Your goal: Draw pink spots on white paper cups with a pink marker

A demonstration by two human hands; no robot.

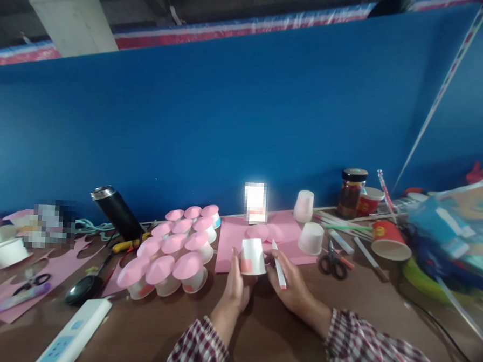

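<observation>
In the middle of the head view my left hand (pixel 238 289) is wrapped round an upside-down white paper cup (pixel 254 256), which has an orange-red patch low on its side. My right hand (pixel 296 286) grips a white marker (pixel 278 266) with a red end pointing down, close beside the cup. Behind the cup, pink paper discs (pixel 258 233) lie on a sheet of pink paper (pixel 230 245). To the left stand several upturned paper cups with pink cone tops (pixel 173 244). Two white cup shapes (pixel 311 238) stand right of the hands.
Black scissors (pixel 333 264) lie to the right, near a lidded jar (pixel 351 192) and a red paper cup (pixel 388 240). At left are a leaning black flask (pixel 118 215), a power strip (pixel 75 331) and pink paper scraps. A blue partition (pixel 245 105) rises behind the table.
</observation>
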